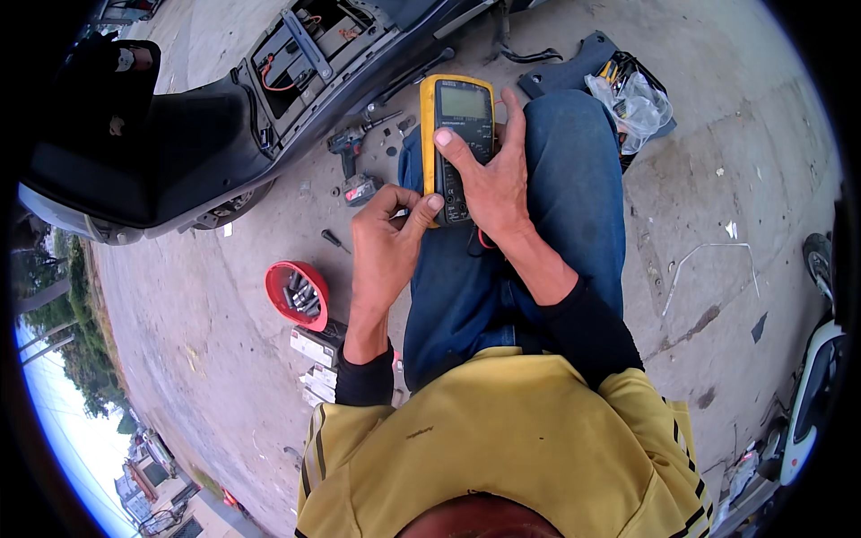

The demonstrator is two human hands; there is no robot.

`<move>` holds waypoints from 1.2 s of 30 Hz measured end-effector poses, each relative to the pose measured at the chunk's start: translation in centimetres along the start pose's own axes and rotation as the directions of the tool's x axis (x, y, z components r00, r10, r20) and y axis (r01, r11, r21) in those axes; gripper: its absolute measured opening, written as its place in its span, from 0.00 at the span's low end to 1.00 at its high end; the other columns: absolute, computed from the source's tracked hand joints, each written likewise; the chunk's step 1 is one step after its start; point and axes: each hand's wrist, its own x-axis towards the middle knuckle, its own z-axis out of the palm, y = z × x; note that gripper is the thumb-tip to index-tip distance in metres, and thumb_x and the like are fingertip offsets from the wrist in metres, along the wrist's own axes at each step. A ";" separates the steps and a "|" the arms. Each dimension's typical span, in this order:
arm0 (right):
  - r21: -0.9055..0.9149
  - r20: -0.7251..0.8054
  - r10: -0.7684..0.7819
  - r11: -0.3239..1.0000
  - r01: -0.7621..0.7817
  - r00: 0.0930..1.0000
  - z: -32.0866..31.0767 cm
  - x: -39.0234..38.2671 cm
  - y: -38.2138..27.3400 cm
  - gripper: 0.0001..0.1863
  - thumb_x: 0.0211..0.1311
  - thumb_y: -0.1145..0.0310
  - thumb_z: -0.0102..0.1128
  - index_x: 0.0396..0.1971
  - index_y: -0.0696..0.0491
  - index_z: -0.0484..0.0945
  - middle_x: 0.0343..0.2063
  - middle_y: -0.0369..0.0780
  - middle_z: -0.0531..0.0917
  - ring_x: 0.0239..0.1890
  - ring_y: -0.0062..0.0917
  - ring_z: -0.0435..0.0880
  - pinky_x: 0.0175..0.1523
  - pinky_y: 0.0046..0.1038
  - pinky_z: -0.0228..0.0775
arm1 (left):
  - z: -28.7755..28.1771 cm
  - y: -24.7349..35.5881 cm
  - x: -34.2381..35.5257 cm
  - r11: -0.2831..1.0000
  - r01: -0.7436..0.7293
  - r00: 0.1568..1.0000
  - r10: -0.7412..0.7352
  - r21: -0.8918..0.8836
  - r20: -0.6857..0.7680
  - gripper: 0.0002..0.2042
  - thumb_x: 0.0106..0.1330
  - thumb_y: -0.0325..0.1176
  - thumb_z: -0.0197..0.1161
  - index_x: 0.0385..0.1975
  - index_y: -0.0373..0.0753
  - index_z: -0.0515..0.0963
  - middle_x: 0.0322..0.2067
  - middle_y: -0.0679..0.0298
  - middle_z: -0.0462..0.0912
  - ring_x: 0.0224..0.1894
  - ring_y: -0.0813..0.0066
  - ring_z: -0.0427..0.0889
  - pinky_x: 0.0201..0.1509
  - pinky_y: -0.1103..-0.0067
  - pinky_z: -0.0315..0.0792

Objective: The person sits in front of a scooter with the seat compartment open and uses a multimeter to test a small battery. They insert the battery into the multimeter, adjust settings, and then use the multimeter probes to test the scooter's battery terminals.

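Observation:
A multimeter with a yellow edge, black face and grey screen is held upright over my lap, against my jeans. My left hand is closed on its lower left edge, thumb on the front and fingers curled at the side. My right hand grips it from the right. That thumb rests on the middle of the face, over the dial area, and the index finger stretches up along the right side. A red and a black lead come out below the meter. I cannot make out the screen's reading.
A scooter with an open compartment stands ahead on the left. By my left knee lie a cordless drill and a red bowl of metal sockets. Boxes sit nearer. A tool case with a plastic bag lies right.

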 end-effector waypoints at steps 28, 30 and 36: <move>-0.108 0.008 0.007 0.994 -0.006 1.000 0.1 -0.2 -0.3 0.63 0.57 0.49 0.84 0.81 0.62 0.52 0.66 0.58 0.76 0.68 0.49 0.78 0.74 0.41 0.69 | 3.3 -1.9 -2.2 0.966 -0.103 0.976 0.143 0.236 -0.161 0.10 0.70 0.19 0.63 0.46 0.32 0.71 0.38 0.47 0.78 0.36 0.50 0.82 0.42 0.65 0.79; -0.243 0.015 -0.095 0.965 0.096 0.995 0.1 -0.2 0.1 0.62 0.58 0.50 0.85 0.82 0.60 0.53 0.63 0.58 0.79 0.65 0.44 0.82 0.70 0.39 0.74 | 3.6 -1.7 -2.7 0.966 -0.104 0.972 0.149 0.239 -0.180 0.11 0.69 0.18 0.63 0.46 0.31 0.70 0.39 0.47 0.77 0.38 0.50 0.81 0.44 0.65 0.78; -0.228 0.168 -0.169 0.952 0.205 0.971 -1.1 -1.0 0.1 0.58 0.61 0.52 0.83 0.80 0.64 0.56 0.64 0.53 0.81 0.65 0.38 0.83 0.71 0.37 0.73 | 4.4 -2.7 -3.4 0.990 -0.113 0.970 0.129 0.085 -0.206 0.14 0.65 0.14 0.63 0.46 0.30 0.69 0.43 0.48 0.76 0.43 0.53 0.79 0.50 0.66 0.80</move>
